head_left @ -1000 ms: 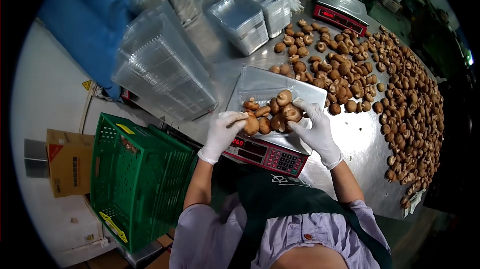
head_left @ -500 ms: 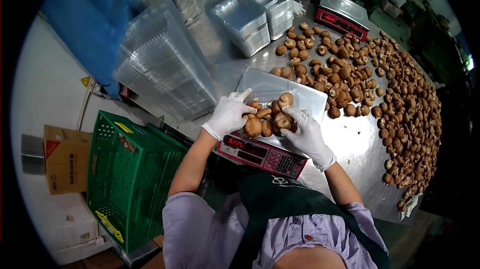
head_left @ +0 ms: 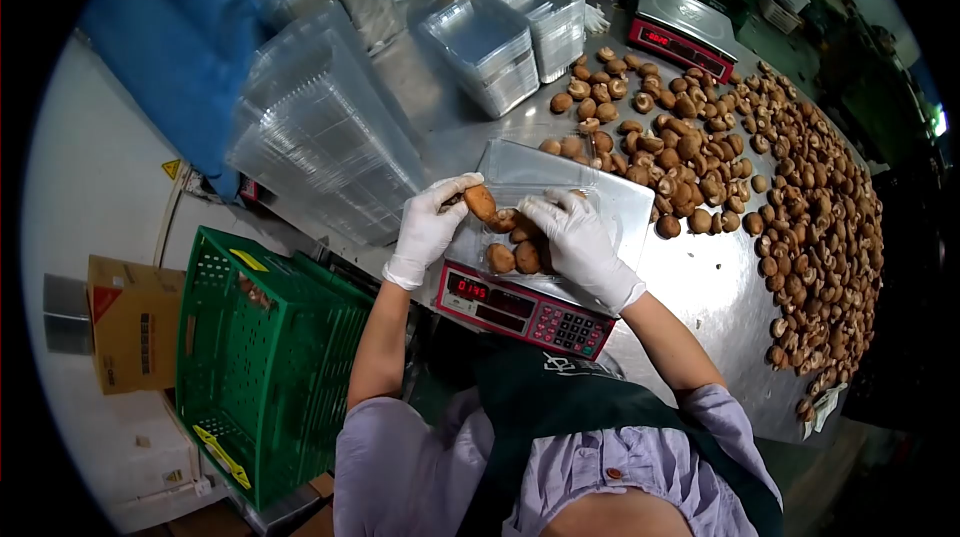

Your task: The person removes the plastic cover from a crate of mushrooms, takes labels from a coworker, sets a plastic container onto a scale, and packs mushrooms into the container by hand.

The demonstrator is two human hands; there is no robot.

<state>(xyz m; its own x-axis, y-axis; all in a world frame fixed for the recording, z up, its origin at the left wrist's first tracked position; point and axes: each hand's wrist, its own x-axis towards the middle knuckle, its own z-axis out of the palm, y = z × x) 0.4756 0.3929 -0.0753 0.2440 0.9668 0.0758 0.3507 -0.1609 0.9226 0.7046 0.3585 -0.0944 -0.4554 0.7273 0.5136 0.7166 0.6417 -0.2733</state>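
My left hand (head_left: 430, 229), in a white glove, pinches a brown shiitake mushroom (head_left: 480, 202) above the left side of a clear plastic tray (head_left: 545, 173). Inside the tray lie several more shiitake mushrooms (head_left: 513, 258). Over its right side, my gloved right hand (head_left: 578, 245) curls its fingers round mushrooms, partly hiding them. The tray rests on the metal plate of a red weighing scale (head_left: 525, 309), whose red digits are lit on the side towards me.
Loose shiitake mushrooms (head_left: 820, 227) cover the steel table's (head_left: 710, 287) right side. A second scale (head_left: 685, 27) stands at the back. Stacked clear trays (head_left: 490, 52) and tall stacks of plastic packaging (head_left: 325, 127) are behind and left. A green crate (head_left: 265, 367) sits at lower left.
My left hand has moved slightly left and up, lifting a mushroom off the others. My right hand has shifted left over the tray. The scale's lit number has dropped.
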